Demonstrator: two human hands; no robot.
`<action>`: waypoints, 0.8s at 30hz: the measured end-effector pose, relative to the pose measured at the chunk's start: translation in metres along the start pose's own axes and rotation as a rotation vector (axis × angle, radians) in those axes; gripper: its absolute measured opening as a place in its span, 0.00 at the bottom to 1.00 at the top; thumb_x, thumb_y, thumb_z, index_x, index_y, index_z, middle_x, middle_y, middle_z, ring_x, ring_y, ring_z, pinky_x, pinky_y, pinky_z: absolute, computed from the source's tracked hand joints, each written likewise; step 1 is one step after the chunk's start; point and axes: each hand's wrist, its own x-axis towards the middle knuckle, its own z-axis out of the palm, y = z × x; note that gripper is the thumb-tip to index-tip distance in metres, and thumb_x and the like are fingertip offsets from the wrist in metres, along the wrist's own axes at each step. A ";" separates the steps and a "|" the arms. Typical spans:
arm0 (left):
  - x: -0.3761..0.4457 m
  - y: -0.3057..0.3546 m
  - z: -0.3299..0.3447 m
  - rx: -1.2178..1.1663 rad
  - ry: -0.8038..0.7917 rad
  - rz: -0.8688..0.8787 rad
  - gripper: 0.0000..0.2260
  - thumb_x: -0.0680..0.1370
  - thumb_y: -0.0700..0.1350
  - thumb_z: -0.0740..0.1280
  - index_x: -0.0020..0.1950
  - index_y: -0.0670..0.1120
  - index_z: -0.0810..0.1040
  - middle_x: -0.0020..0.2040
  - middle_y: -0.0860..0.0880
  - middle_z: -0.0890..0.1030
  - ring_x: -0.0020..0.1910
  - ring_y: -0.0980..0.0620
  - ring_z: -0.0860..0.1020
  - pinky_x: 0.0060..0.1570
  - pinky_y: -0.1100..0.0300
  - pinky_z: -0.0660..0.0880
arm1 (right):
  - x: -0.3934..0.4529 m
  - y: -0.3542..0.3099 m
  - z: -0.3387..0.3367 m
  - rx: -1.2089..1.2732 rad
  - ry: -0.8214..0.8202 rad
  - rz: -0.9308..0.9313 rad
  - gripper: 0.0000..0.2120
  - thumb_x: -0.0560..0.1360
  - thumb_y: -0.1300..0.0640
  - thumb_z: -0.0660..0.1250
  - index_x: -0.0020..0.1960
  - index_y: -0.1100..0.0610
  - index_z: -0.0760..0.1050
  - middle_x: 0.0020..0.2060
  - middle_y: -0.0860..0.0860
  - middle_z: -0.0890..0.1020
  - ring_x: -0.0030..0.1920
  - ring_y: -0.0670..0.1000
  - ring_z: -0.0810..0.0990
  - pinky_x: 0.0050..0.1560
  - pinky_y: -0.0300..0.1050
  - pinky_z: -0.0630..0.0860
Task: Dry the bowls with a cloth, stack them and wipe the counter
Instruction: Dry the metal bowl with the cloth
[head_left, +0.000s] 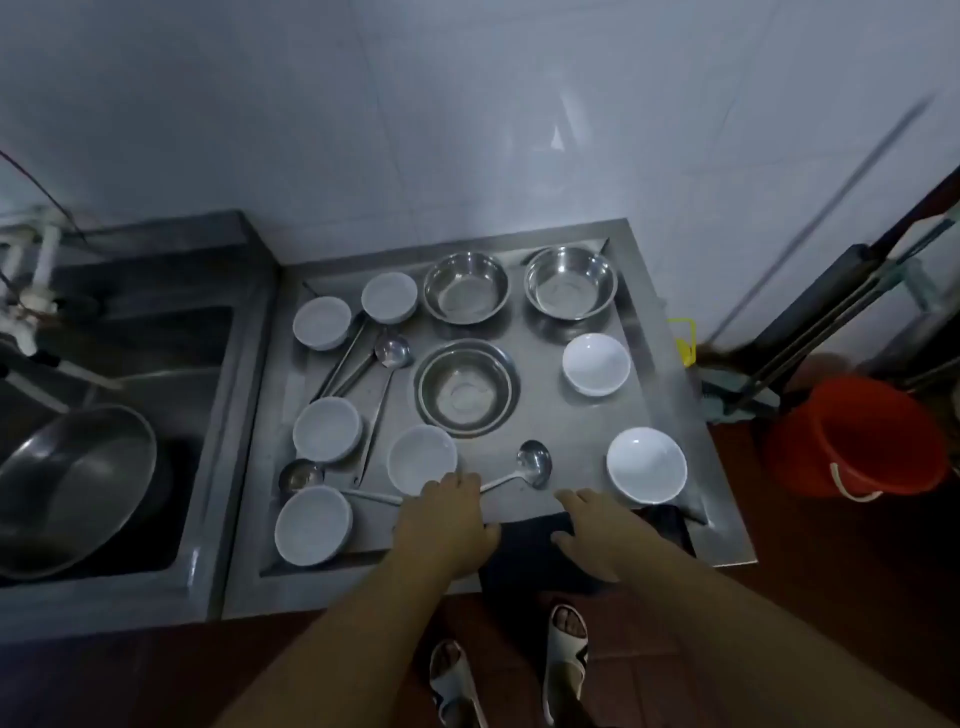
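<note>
1. The steel surface (582, 415) beside the sink (130, 364) carries everything, spread out and unstacked, so the task looks to be at its very start: no bowl dried, none stacked, nothing wiped.
2. Three steel bowls sit toward the back and middle: one at back centre (465, 287), one at back right (570, 282), one in the middle (466, 385).
3. Seven white bowls are scattered well apart: two at back left (321, 322) (389, 297), one at mid left (327, 429), one at front left (313, 525), one at front centre (422, 459), two on the right (596, 364) (646, 472).
4. A dark cloth (530, 545) lies over the front edge of the surface, between the two forearms.
5. The left hand (447, 525) hovers with fingers loosely spread, tips touching or nearly at the front-centre bowl and a ladle handle (498, 486); it grips nothing.
6. The right hand (597, 535) rests flat and spread on the cloth, holding nothing yet.
7. Judged next move: close the right hand on the cloth and lift the nearest white bowl with the left, minding the ladle handle that lies just beside its rim.
</note>
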 end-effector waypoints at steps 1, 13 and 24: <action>0.000 0.002 0.004 -0.007 -0.029 -0.017 0.31 0.80 0.63 0.62 0.79 0.50 0.64 0.72 0.47 0.72 0.69 0.43 0.73 0.62 0.45 0.74 | 0.003 0.003 0.004 -0.003 -0.015 -0.003 0.31 0.84 0.41 0.61 0.81 0.53 0.60 0.75 0.56 0.71 0.73 0.60 0.71 0.71 0.58 0.72; -0.004 0.005 0.059 -0.103 -0.162 -0.104 0.30 0.79 0.59 0.63 0.80 0.52 0.63 0.70 0.47 0.74 0.66 0.44 0.75 0.61 0.47 0.77 | 0.030 0.045 0.039 -0.251 -0.033 -0.031 0.29 0.82 0.46 0.66 0.79 0.54 0.63 0.73 0.54 0.72 0.72 0.58 0.72 0.68 0.55 0.73; -0.005 0.016 0.045 -0.209 -0.158 -0.085 0.29 0.82 0.54 0.63 0.82 0.54 0.61 0.75 0.48 0.72 0.72 0.45 0.72 0.67 0.48 0.74 | 0.023 0.041 0.031 -0.169 -0.198 -0.023 0.17 0.82 0.52 0.66 0.67 0.57 0.74 0.64 0.56 0.82 0.63 0.59 0.81 0.60 0.51 0.77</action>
